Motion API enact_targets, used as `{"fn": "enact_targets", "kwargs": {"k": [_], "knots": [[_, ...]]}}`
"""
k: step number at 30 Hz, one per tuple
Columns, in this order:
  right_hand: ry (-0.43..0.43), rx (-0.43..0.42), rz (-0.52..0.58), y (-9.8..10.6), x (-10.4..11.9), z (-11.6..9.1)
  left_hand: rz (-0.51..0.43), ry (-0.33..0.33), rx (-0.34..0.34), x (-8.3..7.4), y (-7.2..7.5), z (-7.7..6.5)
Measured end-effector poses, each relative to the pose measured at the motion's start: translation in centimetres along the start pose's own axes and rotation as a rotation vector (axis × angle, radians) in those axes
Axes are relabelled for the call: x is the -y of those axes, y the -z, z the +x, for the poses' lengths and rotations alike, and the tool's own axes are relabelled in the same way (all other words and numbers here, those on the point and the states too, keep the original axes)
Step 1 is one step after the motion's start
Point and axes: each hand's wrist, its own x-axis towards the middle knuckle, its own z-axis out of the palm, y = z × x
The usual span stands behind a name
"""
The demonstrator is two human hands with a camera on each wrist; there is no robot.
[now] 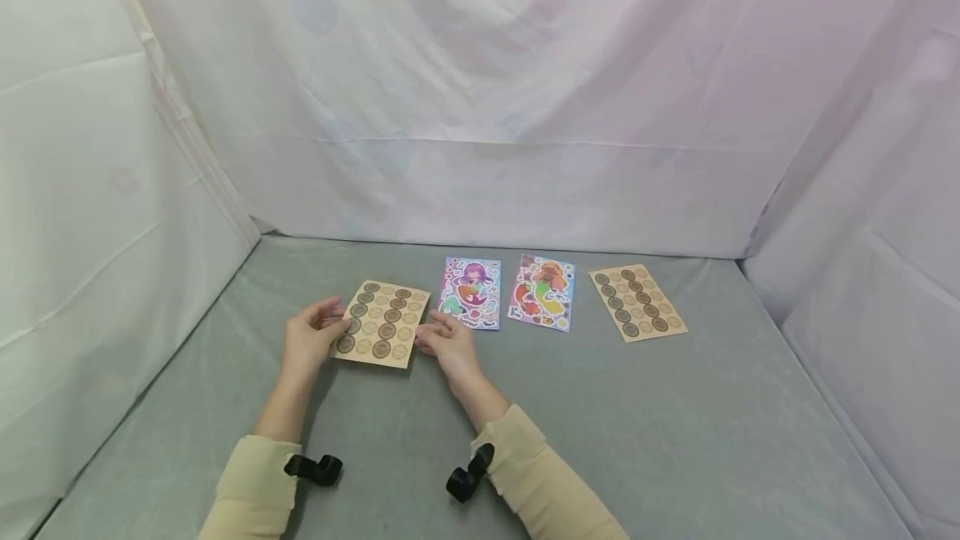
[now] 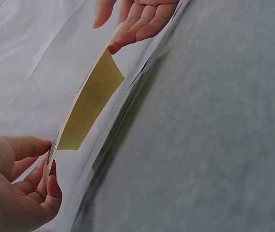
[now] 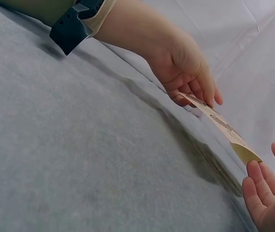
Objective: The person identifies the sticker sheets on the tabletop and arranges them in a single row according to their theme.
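A tan sticker sheet (image 1: 384,319) with rows of round dark and light seals is held up above the table, face up and slightly bowed. My left hand (image 1: 309,340) pinches its left edge between thumb and fingers. At the opposite edge, my right hand (image 1: 455,350) touches the sheet with its fingertips. Its thumb stands apart from the sheet in the right wrist view, where the right hand (image 3: 270,193) shows at the lower right. The plain yellowish underside of the sheet (image 2: 90,104) faces the left wrist view.
Two colourful mermaid sticker sheets, one purple-haired (image 1: 471,294) and one orange-haired (image 1: 542,293), lie right of the hands. Farther right lies another tan sheet of round seals (image 1: 637,303). The grey table (image 1: 675,423) is bordered by white cloth walls (image 1: 480,190).
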Motion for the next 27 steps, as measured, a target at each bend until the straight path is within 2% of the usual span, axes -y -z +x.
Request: {"fn": "enact_targets", "kwargs": {"k": [6, 10, 18, 23, 27], "knots": [[-0.011, -0.014, -0.019, 0.1, 0.3, -0.2, -0.049, 0.028, 0.047, -0.2, 0.5, -0.5], [-0.025, -0.015, -0.044, 0.0, 1.5, -1.0, -0.095, 0.028, 0.096, -0.2, 0.8, -0.8], [-0.007, -0.025, -0.054, 0.3, 0.6, -1.0, -0.157, 0.036, 0.175, -0.2, 1.6, -1.1], [-0.001, 0.005, -0.061, 0.6, 1.0, -1.4, -0.161, 0.036, 0.243, -0.5, 2.4, -1.5], [0.017, 0.046, -0.065, 0.8, 1.2, -1.9, -0.178, 0.011, 0.294, -0.4, 2.9, -1.7]]}}
